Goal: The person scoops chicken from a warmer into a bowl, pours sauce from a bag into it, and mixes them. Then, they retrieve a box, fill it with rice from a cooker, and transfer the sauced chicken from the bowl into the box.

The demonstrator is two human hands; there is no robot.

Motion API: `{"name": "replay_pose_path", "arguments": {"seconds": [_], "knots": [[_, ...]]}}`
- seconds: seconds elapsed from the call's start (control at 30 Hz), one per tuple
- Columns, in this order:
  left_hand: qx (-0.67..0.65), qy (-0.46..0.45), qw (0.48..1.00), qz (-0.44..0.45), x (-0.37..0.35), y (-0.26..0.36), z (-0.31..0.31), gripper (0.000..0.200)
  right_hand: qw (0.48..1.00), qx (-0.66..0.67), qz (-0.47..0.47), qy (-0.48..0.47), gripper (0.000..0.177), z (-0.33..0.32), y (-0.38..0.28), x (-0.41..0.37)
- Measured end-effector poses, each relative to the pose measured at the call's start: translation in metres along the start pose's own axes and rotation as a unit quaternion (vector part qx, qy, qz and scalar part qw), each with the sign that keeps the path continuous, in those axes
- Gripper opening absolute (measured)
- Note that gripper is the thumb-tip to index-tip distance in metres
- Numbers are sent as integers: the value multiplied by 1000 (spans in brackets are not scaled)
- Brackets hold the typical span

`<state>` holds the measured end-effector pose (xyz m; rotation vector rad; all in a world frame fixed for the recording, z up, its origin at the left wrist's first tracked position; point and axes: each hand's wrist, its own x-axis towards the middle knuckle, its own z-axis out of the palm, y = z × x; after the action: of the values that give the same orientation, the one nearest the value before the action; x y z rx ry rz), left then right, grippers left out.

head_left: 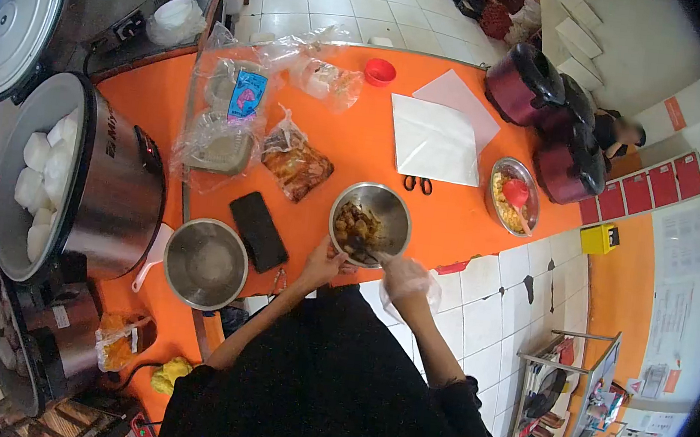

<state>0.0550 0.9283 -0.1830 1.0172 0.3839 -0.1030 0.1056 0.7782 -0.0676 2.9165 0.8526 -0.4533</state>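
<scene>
Head view: left fingers (331, 260) clamp the bowl (398, 222); whether blurred right fingers (400, 274) close, I cannot tell.

On the table (444, 222), the mixing bowl (393, 206) sits mid-frame with food (353, 221) in it. A second bowl (207, 264) stands to its lower left, a flat item (259, 231) between them. A bag (296, 165) lies upper left of the mixing bowl, scissors (425, 186) upper right, just below a sheet (434, 139). Farther right, a third bowl (508, 167) stands beside the cookers (570, 166).
</scene>
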Motion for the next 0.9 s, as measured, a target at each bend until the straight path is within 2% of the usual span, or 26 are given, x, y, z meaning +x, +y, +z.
{"name": "replay_pose_path", "arguments": {"seconds": [0.07,0.17,0.2,0.27,0.37,0.4,0.5,0.53,0.57,0.63,0.67,0.73,0.83,0.9], "knots": [[37,4,999,9,2,-3,1,38,993,14,-49,110,22,43,13,19],[28,9,1000,1,-2,8,4,36,994,48,-24,92,20,-4,5,5],[23,7,1000,0,-2,8,3,36,997,68,18,-36,18,-29,-1,4],[14,-2,1000,-2,-1,5,2,35,995,94,-31,28,19,21,10,18],[76,-26,994,75,4,0,-4,34,988,114,-64,80,20,35,28,26],[76,-22,994,70,2,4,-1,33,987,117,-74,87,20,32,33,30],[70,-11,996,53,-2,12,0,33,990,129,49,34,18,-22,33,21],[59,-12,997,47,1,4,-3,33,977,93,-67,182,20,25,63,30],[46,-14,998,41,4,0,-4,33,986,106,-49,118,20,30,65,40],[109,-40,993,31,7,10,-5,33,991,130,-14,-10,22,25,67,70],[140,-50,989,26,6,15,-5,33,981,182,-55,-30,22,25,71,79],[117,-45,992,14,3,21,-5,32,946,287,-137,-68,24,25,76,90],[86,-46,995,20,6,22,-10,29,916,340,-189,-97,27,20,84,84],[67,-47,997,18,5,19,-12,27,947,284,-127,-83,28,12,81,67]]}}
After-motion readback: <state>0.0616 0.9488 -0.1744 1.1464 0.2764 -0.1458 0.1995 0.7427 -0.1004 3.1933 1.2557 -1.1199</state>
